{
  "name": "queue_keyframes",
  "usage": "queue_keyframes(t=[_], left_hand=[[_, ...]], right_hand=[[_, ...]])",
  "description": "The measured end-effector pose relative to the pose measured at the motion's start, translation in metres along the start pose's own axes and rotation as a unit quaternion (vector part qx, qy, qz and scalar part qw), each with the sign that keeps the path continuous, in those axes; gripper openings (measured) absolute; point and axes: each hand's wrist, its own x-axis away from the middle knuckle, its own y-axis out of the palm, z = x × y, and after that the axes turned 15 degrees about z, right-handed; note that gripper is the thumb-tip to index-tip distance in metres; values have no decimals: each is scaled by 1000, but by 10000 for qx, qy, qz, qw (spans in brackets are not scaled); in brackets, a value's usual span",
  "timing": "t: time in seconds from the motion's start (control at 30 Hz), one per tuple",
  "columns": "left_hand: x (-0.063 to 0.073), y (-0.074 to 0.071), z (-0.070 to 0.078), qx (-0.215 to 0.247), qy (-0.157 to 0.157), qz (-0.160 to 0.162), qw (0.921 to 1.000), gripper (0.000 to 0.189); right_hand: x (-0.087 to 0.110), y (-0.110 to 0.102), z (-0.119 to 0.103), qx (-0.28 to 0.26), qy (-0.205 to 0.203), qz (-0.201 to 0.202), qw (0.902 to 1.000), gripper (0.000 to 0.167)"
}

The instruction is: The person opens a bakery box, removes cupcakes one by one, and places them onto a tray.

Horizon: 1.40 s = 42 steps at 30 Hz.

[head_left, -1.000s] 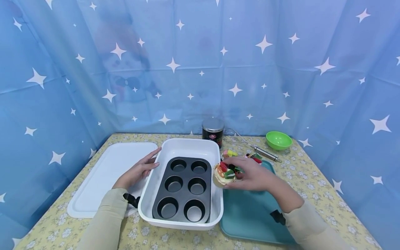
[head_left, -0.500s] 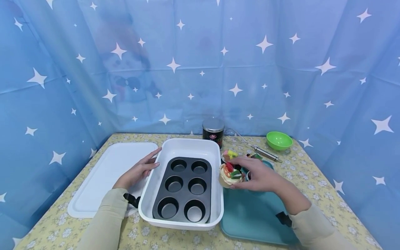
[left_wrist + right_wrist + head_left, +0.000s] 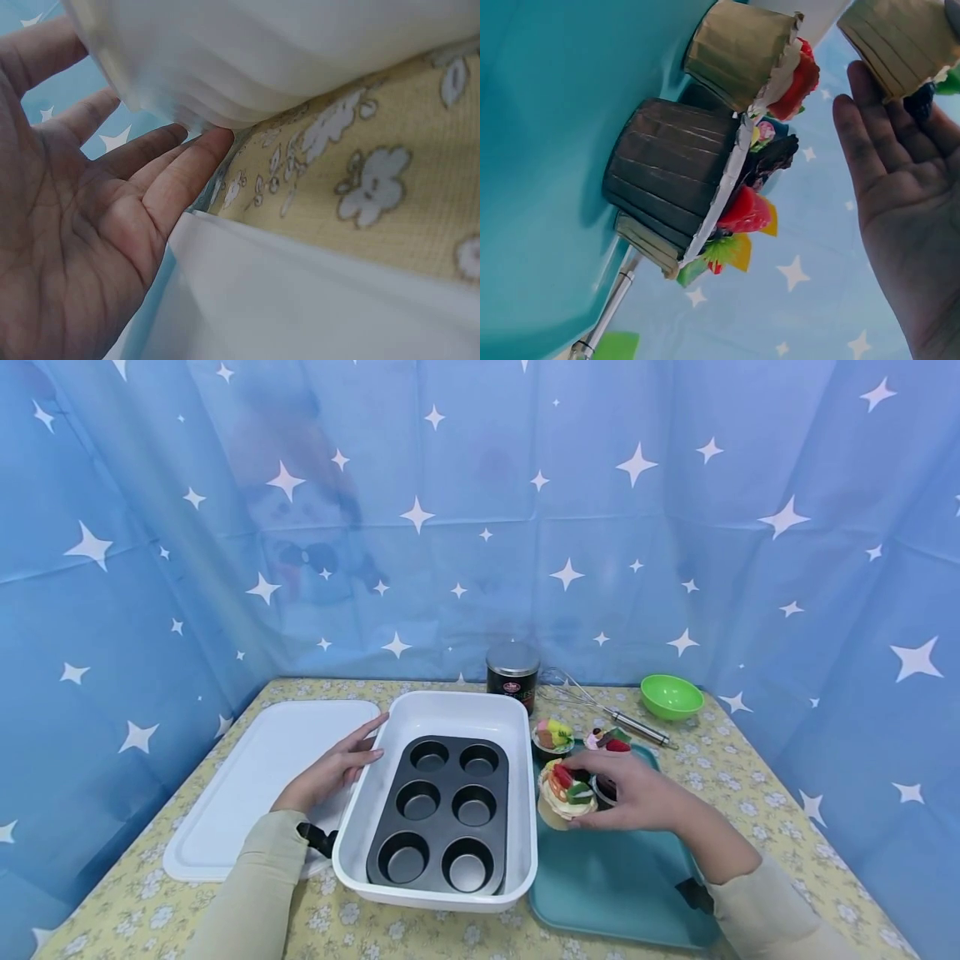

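Observation:
My right hand [image 3: 630, 792] pinches a cupcake [image 3: 567, 793] with cream, red fruit and green pieces on top, held above the teal tray [image 3: 615, 893]. Its gold paper cup [image 3: 900, 45] shows over the fingers in the right wrist view. To the left stands a white deep dish [image 3: 517, 868] with a dark muffin tin [image 3: 444, 814] inside; the tin's cups hold nothing. My left hand [image 3: 333, 764] touches the dish's left side, its fingers fairly straight against the outer wall [image 3: 225, 60] in the left wrist view.
More cupcakes, one pink and yellow [image 3: 553, 735] and one dark-cupped [image 3: 675, 169], stand at the tray's back. Behind are a black tin can [image 3: 512, 678], a whisk [image 3: 615, 714] and a green bowl [image 3: 671, 697]. A white lid [image 3: 262, 785] lies left.
My right hand has moved right and slightly nearer with the cupcake, away from the dish's right rim and over the teal tray. My left hand has stayed at the dish.

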Motion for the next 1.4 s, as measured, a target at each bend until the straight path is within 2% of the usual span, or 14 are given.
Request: queue_keyframes(t=[0.4, 0.6, 0.8, 0.9, 1.13, 1.4], left_hand=[[0, 0, -1, 133, -17, -44, 9999, 72], [2, 1, 1, 153, -68, -81, 9998, 72], [2, 1, 0, 133, -55, -91, 9999, 71], [2, 1, 0, 136, -71, -77, 9999, 71], [0, 1, 0, 155, -60, -93, 9998, 71], [-1, 1, 0, 74, -24, -86, 9999, 71]], right_hand=[[3, -2, 6, -169, 218, -535, 9982, 60], [4, -3, -1, -122, 328, -671, 9971, 61], [2, -2, -16, -268, 935, -1301, 9867, 64], [1, 1, -18, -324, 999, -1522, 9827, 64], [2, 4, -16, -451, 1153, -1796, 9759, 62], [3, 2, -15, -458, 1353, -1920, 9710, 63]])
